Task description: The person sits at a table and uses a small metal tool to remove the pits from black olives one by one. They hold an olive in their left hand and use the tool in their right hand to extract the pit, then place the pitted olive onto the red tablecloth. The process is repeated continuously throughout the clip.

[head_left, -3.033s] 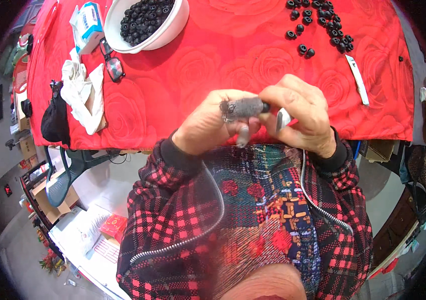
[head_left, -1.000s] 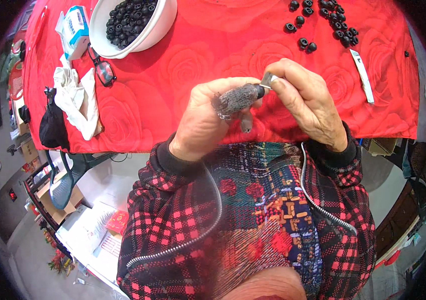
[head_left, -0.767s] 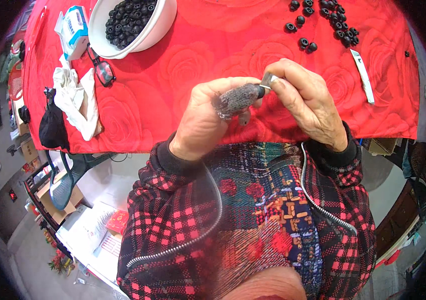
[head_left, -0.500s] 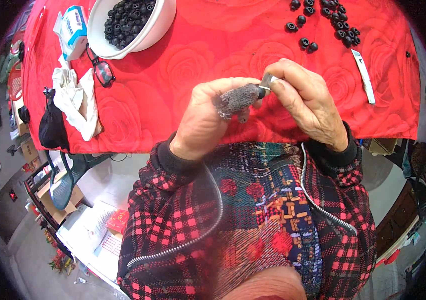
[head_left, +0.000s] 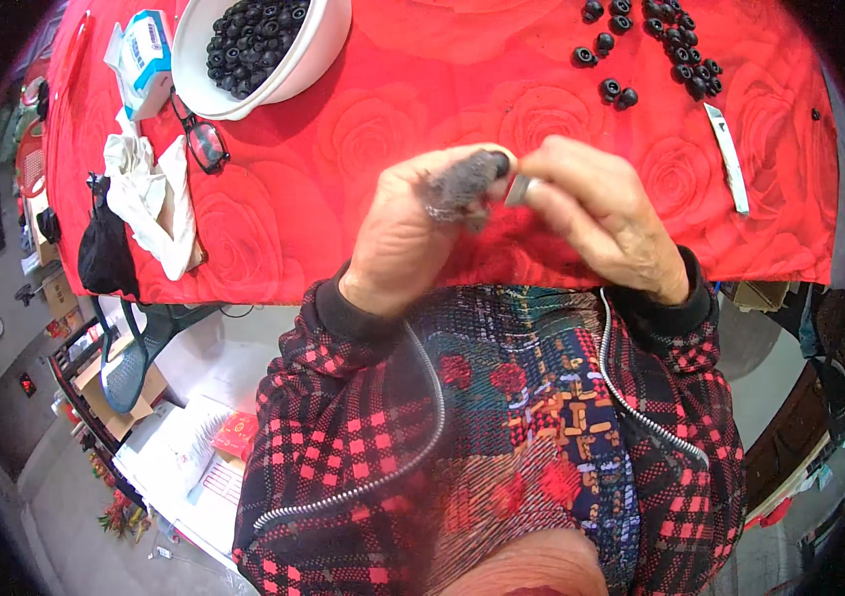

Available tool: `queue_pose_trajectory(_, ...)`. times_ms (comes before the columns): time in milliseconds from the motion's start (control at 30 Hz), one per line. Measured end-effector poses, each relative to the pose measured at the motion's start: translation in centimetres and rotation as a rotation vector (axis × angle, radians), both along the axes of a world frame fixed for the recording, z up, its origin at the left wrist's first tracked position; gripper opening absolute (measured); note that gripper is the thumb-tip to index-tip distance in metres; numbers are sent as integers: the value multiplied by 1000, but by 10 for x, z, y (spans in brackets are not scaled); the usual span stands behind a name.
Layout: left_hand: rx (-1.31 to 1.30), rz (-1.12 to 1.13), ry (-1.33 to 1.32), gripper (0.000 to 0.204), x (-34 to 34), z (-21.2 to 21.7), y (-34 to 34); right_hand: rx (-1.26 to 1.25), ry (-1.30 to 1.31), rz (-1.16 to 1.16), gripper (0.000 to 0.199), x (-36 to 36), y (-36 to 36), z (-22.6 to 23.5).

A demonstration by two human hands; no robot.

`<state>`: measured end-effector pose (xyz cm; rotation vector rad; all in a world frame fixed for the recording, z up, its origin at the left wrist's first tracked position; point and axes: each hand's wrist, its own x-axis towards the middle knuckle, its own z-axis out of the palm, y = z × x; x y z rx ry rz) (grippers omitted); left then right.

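Over the tabletop my left hand (head_left: 398, 233) is closed, with a worn grey knitted cover (head_left: 460, 187) on its finger. A small black round piece (head_left: 500, 162) is pinched at the tip of that cover, partly hidden by the fingers. My right hand (head_left: 603, 214) is closed on a small flat metal blade (head_left: 516, 190), held between thumb and forefinger. The blade sits just to the right of the black piece, a little nearer to me. Both hands are slightly blurred.
A white bowl (head_left: 320, 60) full of black round pieces stands at the far left, beside a blue-and-white box (head_left: 147, 60), glasses (head_left: 206, 147) and a white cloth (head_left: 149, 199). Loose black pieces (head_left: 686, 50) and a white paper strip (head_left: 728, 159) lie on the red tablecloth (head_left: 363, 129).
The blade has moved down and away from the black piece. My left finger has tipped the piece up and slightly left, while the right hand has lowered a little.
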<state>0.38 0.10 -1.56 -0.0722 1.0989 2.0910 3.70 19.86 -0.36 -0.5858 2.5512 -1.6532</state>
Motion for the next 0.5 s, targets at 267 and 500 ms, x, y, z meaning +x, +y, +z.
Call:
queue_pose_trajectory(267,-151,-33,194,29,0,10,-6,-19,41,-270,10,4,1,14)
queue_pose_trajectory(500,-66,-32,199,23,6,18,-1,-152,9,-146,12,0,-5,5)
